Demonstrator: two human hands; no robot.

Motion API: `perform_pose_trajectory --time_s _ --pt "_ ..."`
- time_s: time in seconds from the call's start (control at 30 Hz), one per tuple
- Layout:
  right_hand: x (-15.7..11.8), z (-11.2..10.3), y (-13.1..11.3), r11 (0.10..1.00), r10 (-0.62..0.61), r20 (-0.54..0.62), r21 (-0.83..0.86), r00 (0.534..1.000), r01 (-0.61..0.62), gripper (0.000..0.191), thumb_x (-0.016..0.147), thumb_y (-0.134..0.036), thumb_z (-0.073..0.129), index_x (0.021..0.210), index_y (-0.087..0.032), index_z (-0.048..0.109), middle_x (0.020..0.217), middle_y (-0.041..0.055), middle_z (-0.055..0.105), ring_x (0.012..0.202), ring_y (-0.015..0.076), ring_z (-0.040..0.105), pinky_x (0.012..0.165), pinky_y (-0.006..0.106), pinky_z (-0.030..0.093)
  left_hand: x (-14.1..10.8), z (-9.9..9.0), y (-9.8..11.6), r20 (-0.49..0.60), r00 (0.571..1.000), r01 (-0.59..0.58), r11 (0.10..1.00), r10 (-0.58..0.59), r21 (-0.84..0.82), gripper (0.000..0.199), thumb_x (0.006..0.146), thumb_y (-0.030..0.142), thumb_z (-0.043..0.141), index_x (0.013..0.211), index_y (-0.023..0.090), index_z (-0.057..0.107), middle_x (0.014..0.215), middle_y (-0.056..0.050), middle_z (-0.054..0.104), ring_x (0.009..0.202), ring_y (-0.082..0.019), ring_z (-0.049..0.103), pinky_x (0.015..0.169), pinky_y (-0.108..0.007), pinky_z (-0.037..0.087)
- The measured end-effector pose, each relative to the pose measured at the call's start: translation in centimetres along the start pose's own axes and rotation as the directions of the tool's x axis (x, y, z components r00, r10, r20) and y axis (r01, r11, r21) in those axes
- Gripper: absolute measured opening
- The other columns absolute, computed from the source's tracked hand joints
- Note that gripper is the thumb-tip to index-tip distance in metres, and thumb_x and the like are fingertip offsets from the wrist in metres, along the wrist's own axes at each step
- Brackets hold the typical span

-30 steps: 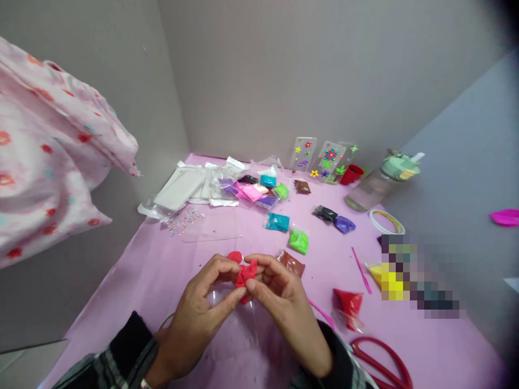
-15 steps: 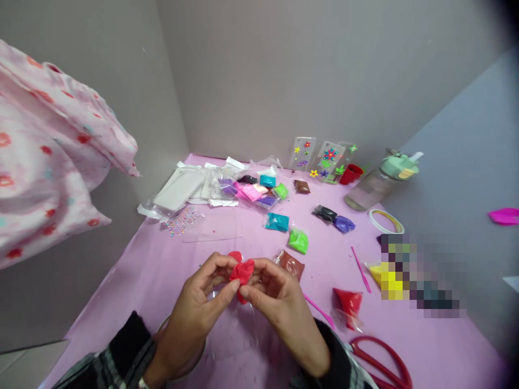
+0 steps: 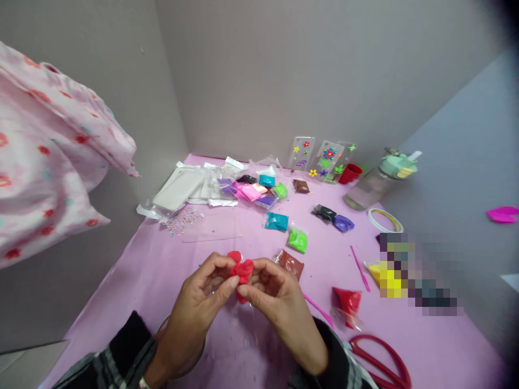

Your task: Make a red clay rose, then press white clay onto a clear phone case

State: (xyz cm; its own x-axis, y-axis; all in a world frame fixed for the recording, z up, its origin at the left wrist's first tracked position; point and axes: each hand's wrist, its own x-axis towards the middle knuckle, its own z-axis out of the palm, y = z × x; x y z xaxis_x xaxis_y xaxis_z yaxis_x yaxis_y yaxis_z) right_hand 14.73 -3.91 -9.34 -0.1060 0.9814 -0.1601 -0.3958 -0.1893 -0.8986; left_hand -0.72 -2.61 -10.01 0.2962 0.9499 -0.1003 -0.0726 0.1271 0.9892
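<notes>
A lump of soft red clay (image 3: 244,269) with folded edges is pinched between both hands, above the near part of the table. My left hand (image 3: 194,308) is closed on its left side, thumb in front. On the right side, my right hand (image 3: 286,308) grips the same lump with thumb and fingertips. More red clay (image 3: 234,255) shows just behind the lump and below it. Beneath the hands lies a see-through plastic piece, mostly hidden. A brown clay packet (image 3: 291,263) lies just behind my right hand, and a pink modelling tool (image 3: 318,309) lies beside it.
Red-handled scissors (image 3: 383,356) and an opened red clay packet (image 3: 347,305) lie at right. Further back are several clay packets (image 3: 277,221), loose beads (image 3: 182,220), a tape roll (image 3: 385,221), a bottle (image 3: 377,181) and decorated see-through phone cases (image 3: 329,156). Patterned fabric (image 3: 48,162) hangs at left.
The red lump has changed shape slightly and looks rounder and smoother between the fingers. Both hands stay in nearly the same place.
</notes>
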Motion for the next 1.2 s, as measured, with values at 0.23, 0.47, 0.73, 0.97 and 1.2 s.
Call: perform_pose_trajectory --time_s 0.23,0.47,0.73,0.97,1.2 --pt "-0.06 -0.21 0.01 0.999 -0.004 -0.037 -0.038 0.999 0.003 0.025 0.077 -0.038 0.084 0.087 -0.018 0.074 0.078 0.0008 0.071 0.068 0.0123 0.061 0.066 0.024 0.047 0.26 0.16 -0.23 0.067 0.998 -0.014 0.994 0.021 -0.109 0.012 0.090 0.028 0.072 0.099 0.025 0.064 0.097 0.003 0.065 0.094 -0.013 0.065 0.086 -0.021 0.052" --pt "0.01 -0.43 -0.08 0.998 -0.005 -0.006 -0.062 1.000 0.005 0.026 0.079 -0.040 0.082 0.085 -0.017 0.072 0.069 -0.0012 0.065 0.064 0.0114 0.057 0.064 0.024 0.046 0.30 0.25 -0.14 0.041 0.999 -0.008 0.993 0.012 -0.116 0.007 0.091 0.027 0.070 0.095 0.023 0.065 0.091 0.003 0.065 0.088 -0.013 0.065 0.082 -0.022 0.052" --pt "0.00 -0.40 -0.14 0.997 0.004 0.025 -0.073 1.000 -0.002 0.026 0.079 -0.040 0.082 0.086 -0.017 0.071 0.070 -0.0013 0.064 0.065 0.0114 0.056 0.065 0.025 0.045 0.26 -0.02 -0.19 0.008 0.999 -0.049 0.997 0.050 -0.064 0.009 0.091 0.031 0.070 0.094 0.023 0.067 0.091 0.003 0.065 0.088 -0.013 0.065 0.081 -0.020 0.052" --pt "0.02 -0.56 -0.03 0.996 -0.009 0.013 -0.093 1.000 0.011 0.028 0.082 -0.044 0.079 0.088 -0.017 0.072 0.072 -0.0008 0.064 0.065 0.0112 0.057 0.064 0.024 0.047 0.19 0.07 -0.04 0.021 0.998 -0.059 0.997 0.060 -0.040 0.010 0.090 0.028 0.071 0.097 0.023 0.067 0.093 0.002 0.066 0.089 -0.014 0.066 0.082 -0.022 0.053" --pt "-0.07 -0.31 -0.18 0.994 -0.023 0.012 -0.105 1.000 0.024 0.029 0.082 -0.044 0.079 0.089 -0.017 0.071 0.075 -0.0003 0.066 0.067 0.0118 0.058 0.065 0.024 0.048 0.09 0.15 -0.01 0.012 0.998 -0.056 0.998 0.056 -0.003 0.011 0.092 0.031 0.068 0.097 0.022 0.065 0.094 0.000 0.065 0.091 -0.016 0.066 0.083 -0.024 0.053"
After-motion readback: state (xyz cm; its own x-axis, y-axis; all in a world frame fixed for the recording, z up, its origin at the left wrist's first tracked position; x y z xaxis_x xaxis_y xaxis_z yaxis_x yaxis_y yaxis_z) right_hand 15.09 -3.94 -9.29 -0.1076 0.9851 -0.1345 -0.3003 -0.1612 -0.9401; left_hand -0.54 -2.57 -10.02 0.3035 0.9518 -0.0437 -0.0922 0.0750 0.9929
